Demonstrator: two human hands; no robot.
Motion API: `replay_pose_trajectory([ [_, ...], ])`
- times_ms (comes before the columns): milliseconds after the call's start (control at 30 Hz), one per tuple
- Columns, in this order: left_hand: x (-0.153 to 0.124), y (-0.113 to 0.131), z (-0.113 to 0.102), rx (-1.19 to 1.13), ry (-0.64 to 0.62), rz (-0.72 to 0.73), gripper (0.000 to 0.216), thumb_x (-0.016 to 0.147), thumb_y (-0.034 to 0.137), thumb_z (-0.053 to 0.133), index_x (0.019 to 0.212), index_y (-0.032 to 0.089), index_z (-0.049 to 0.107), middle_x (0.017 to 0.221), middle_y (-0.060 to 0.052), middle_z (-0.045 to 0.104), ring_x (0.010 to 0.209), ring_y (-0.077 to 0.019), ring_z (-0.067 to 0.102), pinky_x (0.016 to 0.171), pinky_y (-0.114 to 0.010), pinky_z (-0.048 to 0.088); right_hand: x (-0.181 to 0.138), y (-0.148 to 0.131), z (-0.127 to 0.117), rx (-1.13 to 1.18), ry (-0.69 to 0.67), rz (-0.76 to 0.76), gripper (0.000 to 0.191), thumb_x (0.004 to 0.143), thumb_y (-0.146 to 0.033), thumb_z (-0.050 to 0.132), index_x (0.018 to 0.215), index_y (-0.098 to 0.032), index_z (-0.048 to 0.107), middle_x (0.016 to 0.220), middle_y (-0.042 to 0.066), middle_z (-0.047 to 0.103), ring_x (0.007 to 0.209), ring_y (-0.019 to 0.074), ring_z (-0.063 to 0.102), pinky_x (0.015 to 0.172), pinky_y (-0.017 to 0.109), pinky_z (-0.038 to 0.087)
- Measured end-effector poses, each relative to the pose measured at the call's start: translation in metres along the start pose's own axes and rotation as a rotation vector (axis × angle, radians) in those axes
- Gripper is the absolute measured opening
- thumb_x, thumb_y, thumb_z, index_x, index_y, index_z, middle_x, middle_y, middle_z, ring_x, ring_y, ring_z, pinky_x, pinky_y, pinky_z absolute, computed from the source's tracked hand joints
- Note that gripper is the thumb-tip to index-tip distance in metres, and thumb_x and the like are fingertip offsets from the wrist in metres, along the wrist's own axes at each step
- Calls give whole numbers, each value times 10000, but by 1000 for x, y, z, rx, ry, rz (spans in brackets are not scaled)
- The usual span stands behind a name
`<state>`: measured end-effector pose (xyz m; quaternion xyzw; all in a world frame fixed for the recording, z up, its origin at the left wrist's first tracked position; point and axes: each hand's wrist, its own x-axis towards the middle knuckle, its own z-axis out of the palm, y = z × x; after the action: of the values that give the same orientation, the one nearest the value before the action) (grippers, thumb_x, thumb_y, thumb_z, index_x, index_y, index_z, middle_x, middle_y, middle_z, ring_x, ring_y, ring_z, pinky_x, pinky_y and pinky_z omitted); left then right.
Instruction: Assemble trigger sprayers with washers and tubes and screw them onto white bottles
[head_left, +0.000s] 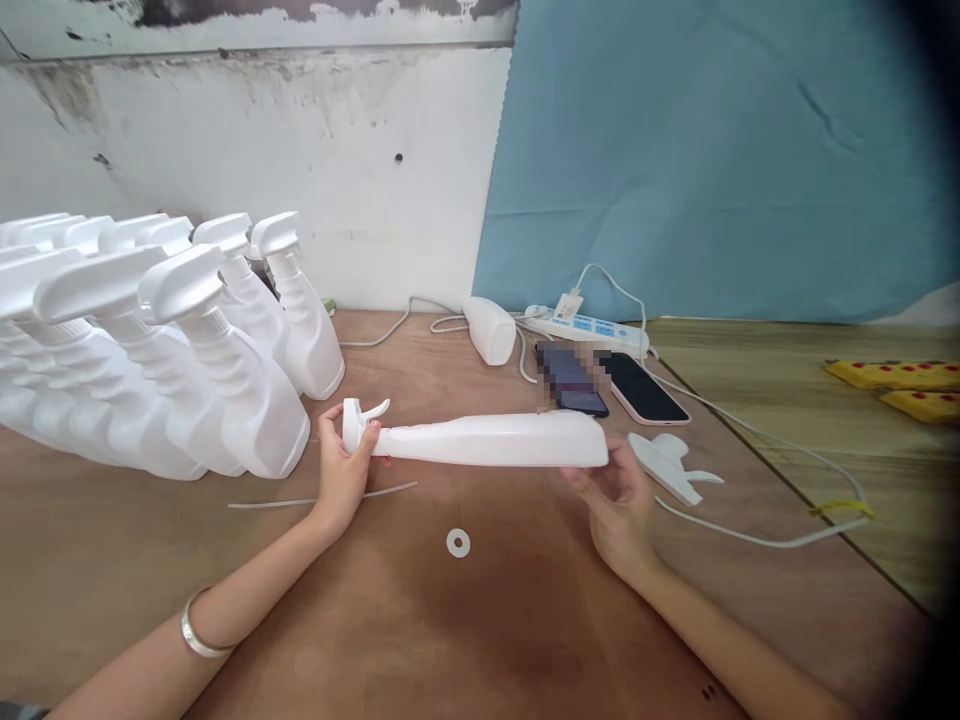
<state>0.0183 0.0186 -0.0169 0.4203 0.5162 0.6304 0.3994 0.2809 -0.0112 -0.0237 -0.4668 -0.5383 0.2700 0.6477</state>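
Here's the white spray bottle (495,440), held on its side over the brown tabletop (517,620), stretched between both hands! The left hand (345,465) is closed around the neck by the trigger head (351,425); the right hand (622,510) has its fingers curled about the base. Nearer the camera sits a flat white washer (466,546), a thin tube (394,490) runs behind the left wrist, and a loose sprayer head (667,465) lies just beside the right hand.
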Motion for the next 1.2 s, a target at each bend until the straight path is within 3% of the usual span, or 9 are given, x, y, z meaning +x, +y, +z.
replay_pose_trajectory([
  [133, -3, 3, 2, 12, -4, 12, 521, 674, 400, 655, 1033, 182, 347, 815, -25, 522, 556, -126, 555, 386, -213, 473, -1, 1, 1, 79, 61, -42, 272, 669, -339, 675, 723, -218, 438, 1002, 29, 503, 946, 201, 487, 802, 319, 394],
  [267, -2, 2, 0, 28, 10, 26, 507, 682, 390, 651, 1035, 183, 352, 811, -23, 529, 554, -121, 555, 389, -209, 474, 0, 3, -1, 150, 3, 54, 251, 665, -324, 683, 729, -227, 460, 939, 14, 548, 770, 163, 525, 686, 290, 432],
  [333, 1, -1, -1, 20, 16, 12, 496, 692, 384, 643, 1035, 181, 347, 786, -15, 534, 534, -116, 550, 392, -213, 476, 1, 5, -4, 137, -14, 76, 185, 682, -310, 664, 759, -226, 519, 984, 28, 568, 824, 186, 543, 726, 317, 441],
  [433, 4, -4, -3, -19, 25, -28, 481, 704, 378, 634, 1025, 171, 340, 755, -8, 542, 510, -113, 543, 398, -222, 481, -1, 7, -7, 148, -80, 47, 238, 737, -296, 583, 966, -233, 604, 1025, 49, 593, 984, 244, 528, 832, 384, 419],
  [533, 6, -5, -2, -46, 45, -48, 484, 694, 368, 646, 1014, 172, 341, 756, -6, 546, 518, -115, 547, 402, -225, 484, -3, 5, -8, 146, -219, 69, 456, 748, -264, 533, 1203, -253, 507, 991, 52, 610, 834, 233, 585, 698, 376, 468],
  [633, 5, -4, -2, -43, 25, -34, 488, 691, 376, 648, 1016, 176, 344, 741, -2, 546, 513, -119, 545, 396, -224, 477, -2, -1, -8, -23, -200, 9, 538, 739, -238, 568, 1260, -292, 447, 1141, 59, 509, 791, 196, 577, 621, 323, 471],
  [767, 4, -4, -3, -16, 12, -27, 501, 687, 388, 648, 1030, 177, 350, 753, -8, 537, 534, -128, 546, 385, -217, 464, 2, -3, -11, -230, -192, -185, 586, 753, -275, 587, 1302, -313, 387, 1107, 65, 462, 965, 238, 491, 756, 374, 451],
  [1000, 5, -4, -3, -34, 19, -53, 493, 677, 392, 649, 1010, 168, 363, 722, -11, 545, 488, -121, 524, 331, -201, 424, 7, 6, -15, -294, -157, -341, 397, 660, -307, 695, 1030, -259, 558, 1184, 85, 447, 1095, 290, 432, 913, 468, 369],
  [1200, 3, -3, -2, -48, 7, -52, 484, 679, 379, 648, 1006, 170, 358, 714, -16, 580, 416, -112, 511, 299, -193, 392, 7, 2, -10, -55, -225, -291, 370, 636, -285, 726, 924, -256, 496, 1314, 77, 431, 1206, 297, 388, 965, 506, 311],
])
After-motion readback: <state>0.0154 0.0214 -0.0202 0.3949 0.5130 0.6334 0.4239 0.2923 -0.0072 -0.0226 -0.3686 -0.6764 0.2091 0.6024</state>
